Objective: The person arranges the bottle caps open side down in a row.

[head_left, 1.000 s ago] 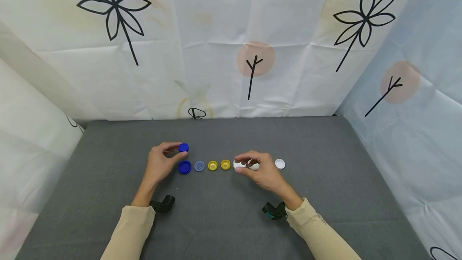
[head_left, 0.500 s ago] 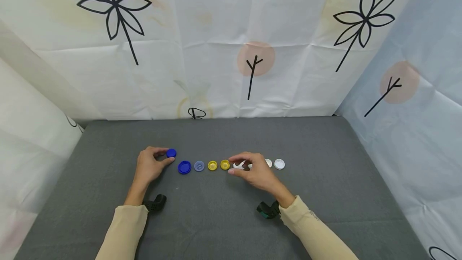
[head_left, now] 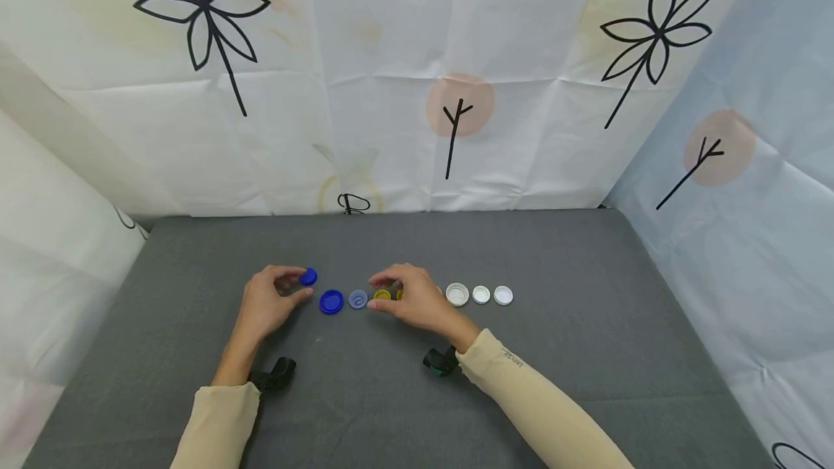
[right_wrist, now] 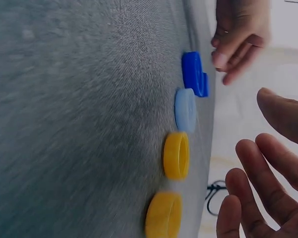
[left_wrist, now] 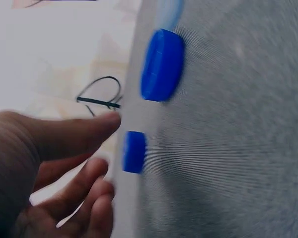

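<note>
A small blue bottle cap (head_left: 308, 277) lies on the grey table, just off the fingertips of my left hand (head_left: 266, 299). In the left wrist view this cap (left_wrist: 134, 152) sits apart from the thumb and the loosely bent fingers. My right hand (head_left: 420, 300) hovers over the yellow caps (head_left: 382, 295), partly hiding them. The right wrist view has that hand (right_wrist: 273, 183) holding nothing, thumb and fingers spread. Left of it, a larger blue cap (head_left: 331, 302) and a translucent light blue cap (head_left: 357, 300) lie in the same row.
Rightward along the row are a larger white cap (head_left: 457, 294) and two smaller white caps, one in the middle (head_left: 481, 294) and one at the end (head_left: 503, 295). A patterned white cloth (head_left: 391, 93) hangs behind the grey table (head_left: 586, 353).
My left hand has carried the small blue cap leftward, set it down behind the row and let go. My right hand has moved left, from above the white caps to the yellow ones.
</note>
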Action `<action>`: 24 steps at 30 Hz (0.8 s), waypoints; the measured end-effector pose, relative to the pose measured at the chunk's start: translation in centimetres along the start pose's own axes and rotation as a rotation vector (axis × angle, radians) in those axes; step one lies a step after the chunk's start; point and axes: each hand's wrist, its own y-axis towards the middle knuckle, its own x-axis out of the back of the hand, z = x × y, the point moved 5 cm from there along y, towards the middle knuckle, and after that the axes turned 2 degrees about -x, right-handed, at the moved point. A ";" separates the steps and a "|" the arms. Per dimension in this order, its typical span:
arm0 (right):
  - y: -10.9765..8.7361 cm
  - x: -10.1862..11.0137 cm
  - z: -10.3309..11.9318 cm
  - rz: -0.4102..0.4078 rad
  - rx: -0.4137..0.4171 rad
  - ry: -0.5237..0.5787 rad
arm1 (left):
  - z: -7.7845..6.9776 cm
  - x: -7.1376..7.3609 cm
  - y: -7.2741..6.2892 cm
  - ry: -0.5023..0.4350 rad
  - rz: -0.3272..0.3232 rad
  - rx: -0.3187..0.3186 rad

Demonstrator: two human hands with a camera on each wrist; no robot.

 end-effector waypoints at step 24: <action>4.1 -5.5 0.3 0.136 -0.086 -0.477 | -0.1 -2.6 -0.7 -0.097 0.271 -0.012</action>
